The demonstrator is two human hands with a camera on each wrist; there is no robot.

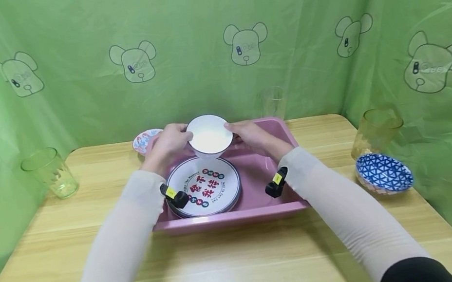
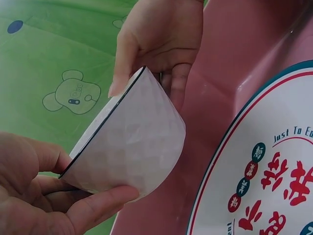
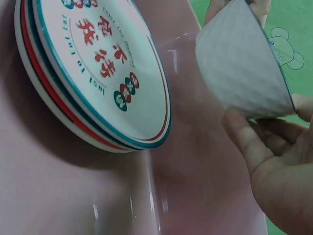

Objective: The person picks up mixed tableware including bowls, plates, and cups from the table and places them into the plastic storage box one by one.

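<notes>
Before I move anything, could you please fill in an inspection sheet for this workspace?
Surface: light wood-grain table; pink tub on it.
Job's things: white bowl, dark-rimmed, held clear of the plate stack, which sits in the tub's left part.
Clutter: green glass at left; clear glass behind the tub; yellowish glass and blue-patterned bowl at right; red-and-blue patterned bowl by the tub's back-left corner.
Hands: left hand and right hand hold the white bowl from opposite sides.
Cables: nothing seen.
Surroundings: green curtain with cartoon animal heads, behind and at both sides.
</notes>
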